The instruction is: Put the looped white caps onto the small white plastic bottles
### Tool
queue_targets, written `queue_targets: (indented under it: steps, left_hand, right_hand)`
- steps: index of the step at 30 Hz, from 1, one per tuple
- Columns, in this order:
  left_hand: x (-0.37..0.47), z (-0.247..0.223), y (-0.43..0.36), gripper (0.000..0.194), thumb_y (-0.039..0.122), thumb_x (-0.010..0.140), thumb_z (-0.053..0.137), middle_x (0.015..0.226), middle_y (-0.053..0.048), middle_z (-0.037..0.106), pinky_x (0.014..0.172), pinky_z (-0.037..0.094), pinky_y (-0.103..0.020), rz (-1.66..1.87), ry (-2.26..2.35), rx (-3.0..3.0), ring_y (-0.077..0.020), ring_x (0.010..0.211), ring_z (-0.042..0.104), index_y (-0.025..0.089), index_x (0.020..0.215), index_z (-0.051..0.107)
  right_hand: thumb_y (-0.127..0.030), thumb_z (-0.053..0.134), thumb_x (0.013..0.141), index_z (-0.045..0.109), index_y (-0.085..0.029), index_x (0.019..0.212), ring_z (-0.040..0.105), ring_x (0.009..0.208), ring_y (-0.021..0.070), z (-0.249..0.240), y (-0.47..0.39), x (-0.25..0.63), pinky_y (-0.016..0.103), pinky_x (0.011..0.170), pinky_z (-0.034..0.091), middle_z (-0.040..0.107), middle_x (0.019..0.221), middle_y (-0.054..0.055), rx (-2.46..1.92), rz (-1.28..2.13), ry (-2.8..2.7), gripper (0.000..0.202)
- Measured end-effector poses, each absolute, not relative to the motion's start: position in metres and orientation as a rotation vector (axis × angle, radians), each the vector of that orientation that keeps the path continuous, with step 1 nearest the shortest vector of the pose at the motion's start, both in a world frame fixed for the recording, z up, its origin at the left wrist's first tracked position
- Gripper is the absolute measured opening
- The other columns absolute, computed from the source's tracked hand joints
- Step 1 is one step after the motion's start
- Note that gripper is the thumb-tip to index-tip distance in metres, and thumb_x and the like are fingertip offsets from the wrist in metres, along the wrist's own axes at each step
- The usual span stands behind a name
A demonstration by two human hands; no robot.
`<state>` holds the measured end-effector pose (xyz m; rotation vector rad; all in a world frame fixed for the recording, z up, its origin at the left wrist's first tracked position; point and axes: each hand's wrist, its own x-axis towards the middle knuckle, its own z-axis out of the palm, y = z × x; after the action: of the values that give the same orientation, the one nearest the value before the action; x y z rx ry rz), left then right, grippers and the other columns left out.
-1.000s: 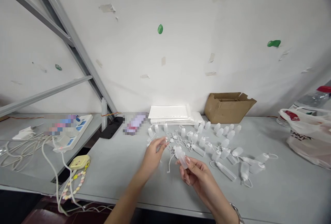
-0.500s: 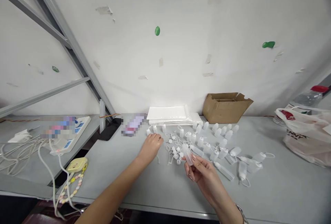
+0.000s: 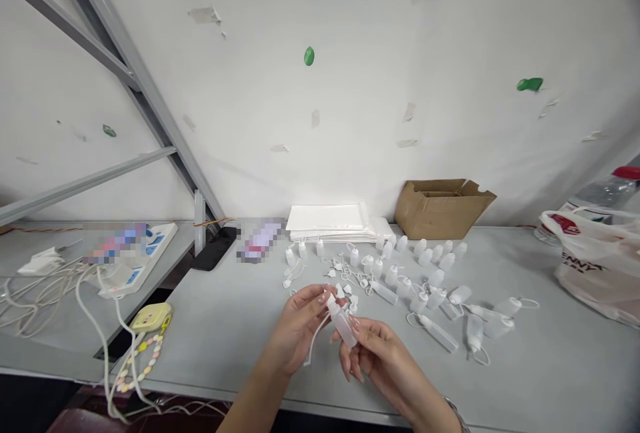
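Note:
A small translucent bottle point(image 3: 345, 329) is tilted between my hands near the table's front. My right hand point(image 3: 383, 353) grips its lower body between thumb and fingers. At the bottle's top, my left hand point(image 3: 303, 323) pinches a white cap point(image 3: 332, 302), from which a thin white strap point(image 3: 315, 341) hangs. Just behind the hands lies a pile of loose white caps point(image 3: 345, 279) with straps. More translucent bottles stand or lie to the right, such as a capped bottle point(image 3: 439, 334) on its side.
An open cardboard box point(image 3: 440, 216) and a stack of white sheets point(image 3: 327, 221) sit against the wall. At the right is a plastic bag point(image 3: 595, 266) beside a red-capped bottle. A black phone point(image 3: 215, 249), a power strip point(image 3: 150, 256) and cables are at the left.
My left hand has come from the back of the cap pile to the bottle, now with a strapped cap. My right hand has moved slightly down and left with the bottle.

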<state>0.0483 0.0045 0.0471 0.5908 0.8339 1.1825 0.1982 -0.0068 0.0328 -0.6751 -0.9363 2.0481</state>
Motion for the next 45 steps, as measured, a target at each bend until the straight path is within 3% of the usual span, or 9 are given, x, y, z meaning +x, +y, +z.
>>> queue_targets:
  steps: [5,16,22,26,33,40,45]
  left_hand:
    - [0.047,0.052,0.003,0.019,0.034,0.065,0.077,0.074,-0.004,0.071,0.08,0.048,-0.031,1.173,0.892,0.702,-0.0229,0.09,0.066,0.017,0.071,0.07]
    - [0.051,0.042,-0.002,0.02,0.034,0.06,0.079,0.084,-0.007,0.076,0.091,0.044,-0.038,1.327,1.102,0.796,-0.0261,0.094,0.064,0.019,0.072,0.076]
    - [0.057,0.046,-0.006,0.021,0.034,0.057,0.08,0.081,-0.006,0.075,0.09,0.044,-0.038,1.392,1.129,0.747,-0.027,0.094,0.064,0.018,0.07,0.075]
    - [0.058,0.043,-0.007,0.02,0.036,0.066,0.075,0.086,-0.005,0.074,0.093,0.042,-0.037,1.4,1.038,0.781,-0.0258,0.101,0.062,0.019,0.076,0.072]
    - [0.053,0.041,-0.008,0.01,0.028,0.073,0.07,0.081,-0.004,0.071,0.087,0.045,-0.035,1.463,1.015,1.039,-0.0235,0.1,0.061,0.02,0.074,0.065]
    - [0.05,0.039,-0.009,0.008,0.027,0.08,0.063,0.078,-0.004,0.071,0.084,0.046,-0.036,1.523,0.907,1.228,-0.0202,0.093,0.062,0.021,0.078,0.059]
    - [0.054,0.039,-0.008,0.007,0.027,0.081,0.061,0.077,-0.003,0.074,0.087,0.046,-0.037,1.573,0.97,1.217,-0.0192,0.094,0.063,0.021,0.079,0.058]
  right_hand:
    - [-0.052,0.064,0.076,0.072,-0.011,0.077,0.048,0.044,0.0096,0.035,-0.008,0.199,0.023,0.046,0.033,0.062,0.054,0.003,-0.745,1.976,-1.005,0.042]
    - [-0.053,0.062,0.076,0.068,-0.018,0.075,0.051,0.055,0.0155,0.035,-0.019,0.195,0.028,0.057,0.043,0.064,0.061,0.003,-1.072,1.487,-1.252,0.035]
    - [-0.037,0.063,0.08,0.068,-0.022,0.083,0.053,0.066,0.0187,0.028,-0.023,0.197,0.03,0.064,0.042,0.06,0.069,0.003,-1.172,1.022,-1.426,0.016]
    - [-0.026,0.065,0.08,0.065,-0.023,0.089,0.054,0.068,0.0193,0.026,-0.023,0.197,0.031,0.066,0.042,0.059,0.072,0.003,-1.077,0.846,-1.453,0.01]
    - [-0.022,0.062,0.082,0.064,-0.024,0.091,0.054,0.066,0.0177,0.03,-0.026,0.197,0.03,0.064,0.043,0.057,0.07,0.001,-1.023,0.82,-1.511,0.009]
    - [-0.033,0.062,0.082,0.064,-0.022,0.085,0.053,0.062,0.0161,0.031,-0.026,0.198,0.028,0.061,0.044,0.058,0.068,0.0,-1.09,0.925,-1.493,0.012]
    - [-0.043,0.061,0.079,0.063,-0.02,0.078,0.052,0.063,0.0163,0.041,-0.02,0.199,0.028,0.062,0.043,0.057,0.061,-0.001,-1.138,1.206,-1.44,0.023]
